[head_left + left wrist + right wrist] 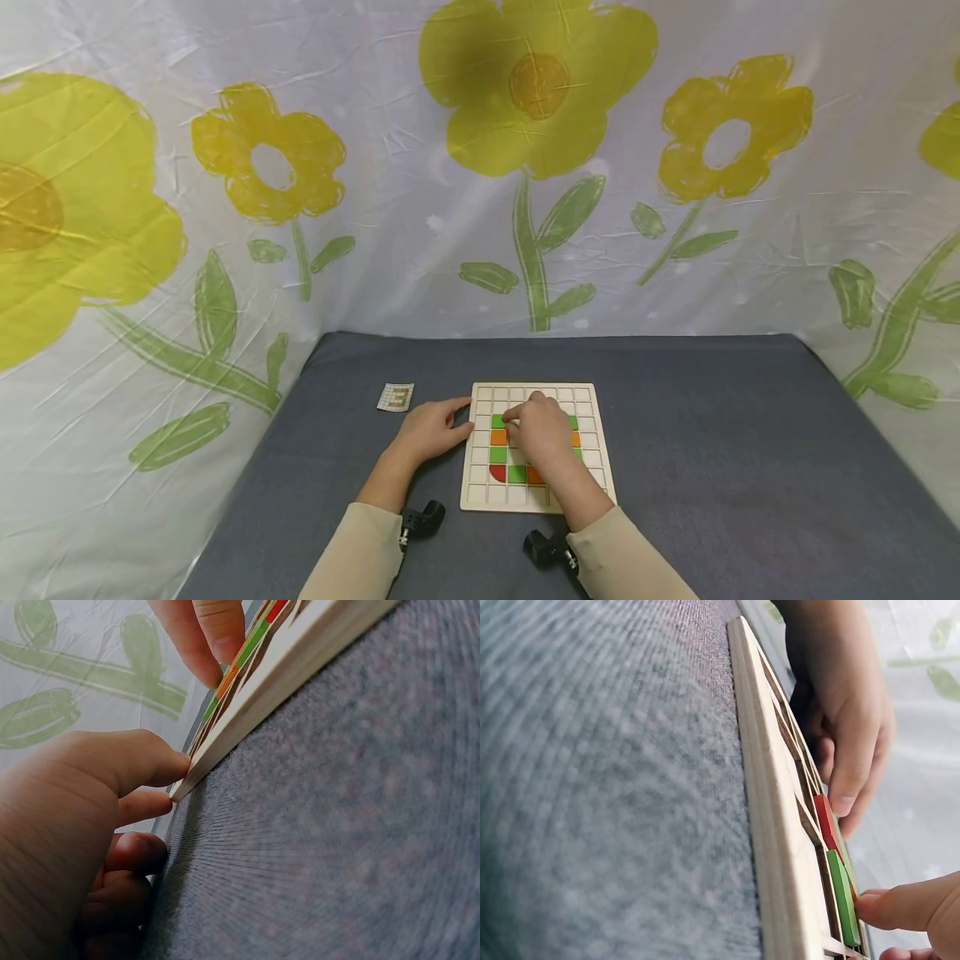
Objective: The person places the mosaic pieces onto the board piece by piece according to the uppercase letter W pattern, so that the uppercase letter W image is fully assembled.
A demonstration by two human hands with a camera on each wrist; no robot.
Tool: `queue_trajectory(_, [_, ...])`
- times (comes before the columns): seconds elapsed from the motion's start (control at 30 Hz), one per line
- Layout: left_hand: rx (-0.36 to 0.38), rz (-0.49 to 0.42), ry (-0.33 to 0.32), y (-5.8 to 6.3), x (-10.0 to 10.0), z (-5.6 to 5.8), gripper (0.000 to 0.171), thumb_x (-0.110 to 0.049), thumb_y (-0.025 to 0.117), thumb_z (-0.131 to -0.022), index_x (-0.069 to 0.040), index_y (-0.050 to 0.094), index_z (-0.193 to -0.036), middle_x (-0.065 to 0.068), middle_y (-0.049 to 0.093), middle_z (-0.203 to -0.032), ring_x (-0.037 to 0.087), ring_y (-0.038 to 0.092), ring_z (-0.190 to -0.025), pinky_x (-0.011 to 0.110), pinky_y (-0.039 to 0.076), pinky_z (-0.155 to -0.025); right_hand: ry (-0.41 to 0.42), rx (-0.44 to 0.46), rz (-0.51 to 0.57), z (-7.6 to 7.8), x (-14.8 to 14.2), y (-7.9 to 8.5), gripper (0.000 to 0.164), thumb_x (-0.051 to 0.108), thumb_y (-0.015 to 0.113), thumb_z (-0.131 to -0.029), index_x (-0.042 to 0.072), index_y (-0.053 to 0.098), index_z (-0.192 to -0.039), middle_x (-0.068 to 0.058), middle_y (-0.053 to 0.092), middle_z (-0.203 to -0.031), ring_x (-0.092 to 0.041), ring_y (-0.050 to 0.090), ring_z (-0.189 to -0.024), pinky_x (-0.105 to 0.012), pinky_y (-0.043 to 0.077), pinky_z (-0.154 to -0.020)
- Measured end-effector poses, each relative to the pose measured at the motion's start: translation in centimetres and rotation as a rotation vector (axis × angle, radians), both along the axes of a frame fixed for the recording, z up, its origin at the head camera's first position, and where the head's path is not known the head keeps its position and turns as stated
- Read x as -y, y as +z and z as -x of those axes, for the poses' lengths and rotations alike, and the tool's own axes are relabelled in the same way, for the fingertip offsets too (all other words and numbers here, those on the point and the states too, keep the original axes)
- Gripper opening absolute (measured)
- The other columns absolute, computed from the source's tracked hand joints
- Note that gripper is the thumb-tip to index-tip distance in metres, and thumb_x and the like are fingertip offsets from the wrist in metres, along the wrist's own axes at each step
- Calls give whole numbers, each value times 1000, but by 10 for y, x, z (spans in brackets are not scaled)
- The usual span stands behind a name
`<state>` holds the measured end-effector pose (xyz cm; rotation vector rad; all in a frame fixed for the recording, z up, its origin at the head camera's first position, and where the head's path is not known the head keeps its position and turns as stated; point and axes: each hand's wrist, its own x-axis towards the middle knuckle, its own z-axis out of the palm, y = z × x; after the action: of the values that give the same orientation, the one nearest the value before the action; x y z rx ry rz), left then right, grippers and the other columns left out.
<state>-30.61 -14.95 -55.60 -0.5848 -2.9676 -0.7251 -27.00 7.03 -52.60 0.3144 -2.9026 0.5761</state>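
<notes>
A square wooden grid board (479,492) lies on the table, with green tiles (498,455), orange tiles (498,437) and a red rounded tile (497,473) in its cells. My left hand (427,431) is at the board's left edge; in the left wrist view its thumb and a finger touch the wooden rim (247,724), the other fingers loosely bent. Over the upper middle cells is my right hand (542,431), index finger and thumb close together at a green tile. I cannot tell whether it pinches a tile. It hides part of the grid.
A small printed pattern card (395,397) lies on the dark grey tablecloth (712,442), left of the board. Behind the table hangs a white cloth (397,275) printed with yellow flowers. Black wrist cameras (424,519) sit below both hands.
</notes>
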Motion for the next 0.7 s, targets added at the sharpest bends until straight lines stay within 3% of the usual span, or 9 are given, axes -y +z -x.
queue_trajectory(0.23, [-2,-4,-7,0,-1,1,51,-39,67,-96,-18,64,-142,-8,46,-57,10,39,-49,30,31,-52,21,7,26,1,-5,5,13,20,79,-91,22,85,-102,-4,60,-88,-23,55,-75,-36,48,-62])
queue_trajectory(0.37, [-3,-2,-11,1,-5,0,51,-38,67,-96,-17,64,-142,-8,45,-56,9,38,-48,29,30,-51,50,17,90,2,-20,16,20,20,77,-92,16,83,-111,-5,60,-89,-21,54,-74,-36,47,-63])
queue_trajectory(0.47, [15,7,-17,3,-10,-1,52,-38,66,-97,-16,62,-144,-3,49,-57,16,44,-49,32,31,-51,57,27,136,4,-40,27,28,24,77,-93,13,79,-119,-4,58,-89,-19,51,-74,-36,44,-63])
queue_trajectory(0.53, [29,25,-22,6,-14,-2,53,-36,65,-97,-14,61,-146,4,61,-67,23,56,-58,37,40,-54,52,24,168,4,-56,35,31,24,76,-94,12,77,-122,-4,56,-90,-20,50,-75,-37,42,-62])
queue_trajectory(0.6, [42,43,-23,8,-17,-6,55,-35,64,-97,-11,59,-147,10,72,-88,29,67,-77,42,50,-66,39,12,191,2,-72,44,32,24,76,-95,11,76,-124,-6,57,-93,-22,52,-79,-39,43,-64])
queue_trajectory(0.7, [72,63,-32,12,-23,-13,57,-35,64,-98,-8,57,-147,11,72,-94,29,68,-84,45,52,-73,7,-13,212,-1,-97,52,32,23,74,-96,10,75,-125,-10,60,-101,-27,57,-87,-44,47,-69])
